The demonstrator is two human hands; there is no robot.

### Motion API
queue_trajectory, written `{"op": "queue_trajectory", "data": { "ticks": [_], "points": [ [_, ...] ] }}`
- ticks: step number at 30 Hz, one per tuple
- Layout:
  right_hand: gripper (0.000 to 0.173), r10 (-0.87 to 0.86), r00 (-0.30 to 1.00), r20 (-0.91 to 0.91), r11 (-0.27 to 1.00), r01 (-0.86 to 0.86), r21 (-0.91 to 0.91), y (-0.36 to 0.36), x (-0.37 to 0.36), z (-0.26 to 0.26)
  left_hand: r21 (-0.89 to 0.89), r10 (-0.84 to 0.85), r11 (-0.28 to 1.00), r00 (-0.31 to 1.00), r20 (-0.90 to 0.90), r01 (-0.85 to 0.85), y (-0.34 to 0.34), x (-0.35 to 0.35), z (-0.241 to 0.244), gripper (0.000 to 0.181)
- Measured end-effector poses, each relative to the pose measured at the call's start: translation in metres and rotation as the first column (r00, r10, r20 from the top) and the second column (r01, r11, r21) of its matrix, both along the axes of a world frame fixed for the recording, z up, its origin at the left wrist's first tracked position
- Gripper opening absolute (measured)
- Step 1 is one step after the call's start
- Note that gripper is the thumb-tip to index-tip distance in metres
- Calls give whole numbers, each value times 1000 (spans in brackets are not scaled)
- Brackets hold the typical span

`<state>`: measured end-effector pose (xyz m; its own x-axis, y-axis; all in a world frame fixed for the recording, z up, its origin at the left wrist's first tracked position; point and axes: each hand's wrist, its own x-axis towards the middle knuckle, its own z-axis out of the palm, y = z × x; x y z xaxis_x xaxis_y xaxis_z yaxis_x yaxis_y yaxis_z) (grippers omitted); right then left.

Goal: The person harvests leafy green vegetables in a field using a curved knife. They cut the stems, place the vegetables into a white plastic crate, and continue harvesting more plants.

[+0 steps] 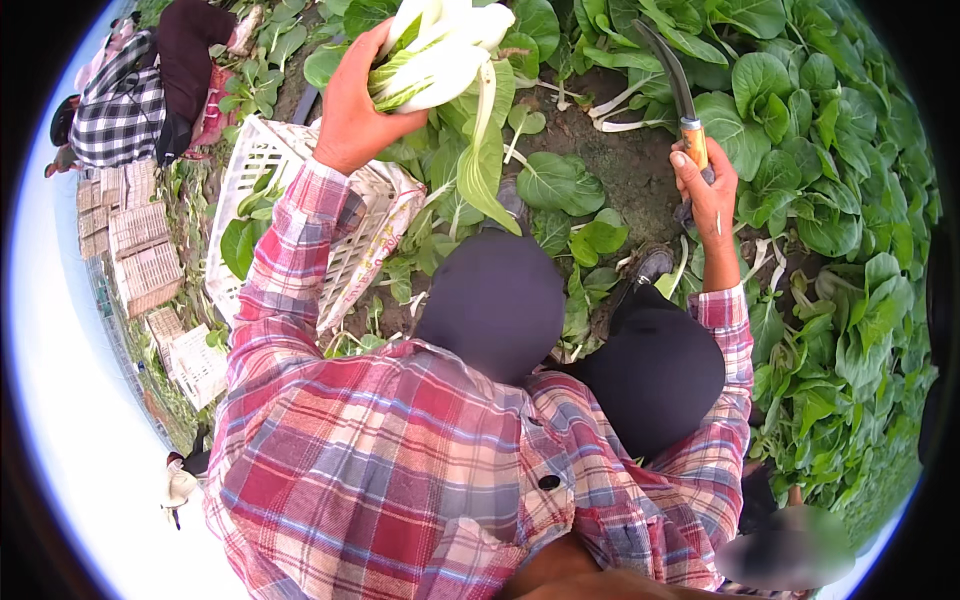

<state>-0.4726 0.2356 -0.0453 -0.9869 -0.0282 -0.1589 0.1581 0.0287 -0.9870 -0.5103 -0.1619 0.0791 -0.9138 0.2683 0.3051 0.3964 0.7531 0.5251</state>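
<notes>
My left hand grips a head of bok choy with thick white stalks, at the top of the view. One long leaf hangs down from it over my knee. In my right hand is a sickle, held by its orange handle with the curved blade pointing up and to the left. Below the left forearm stands a white plastic crate with some green leaves inside; my sleeve covers part of it. Cut leaves and stalks lie on the soil between my hands.
Dense bok choy plants fill the right side. At the far left are stacked crates and another white crate. A person in a checked shirt is at upper left. My shoe rests on the soil.
</notes>
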Motion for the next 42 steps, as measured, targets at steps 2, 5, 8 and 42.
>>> {"op": "queue_trajectory", "data": {
  "ticks": [2, 5, 8, 42],
  "points": [
    [26, -10, 991, -133, 999, 14, 36, -7, -3, 46, 195, 80, 978, 996, -50, -69, -14, 28, 26, 80],
    [25, 82, 963, -257, 996, -70, 57, -33, 1, 132, 323, 152, 942, 973, -172, -90, -45, 74, 68, 82],
    [23, 264, 899, -350, 944, -316, -99, -101, 8, 210, 173, 200, 973, 935, -293, -154, -75, 106, 83, 80],
    [19, 99, 994, 52, 995, -101, 24, -114, -7, 149, 700, 811, -36, 388, 437, -713, -441, 271, -9, 39]
  ]
}}
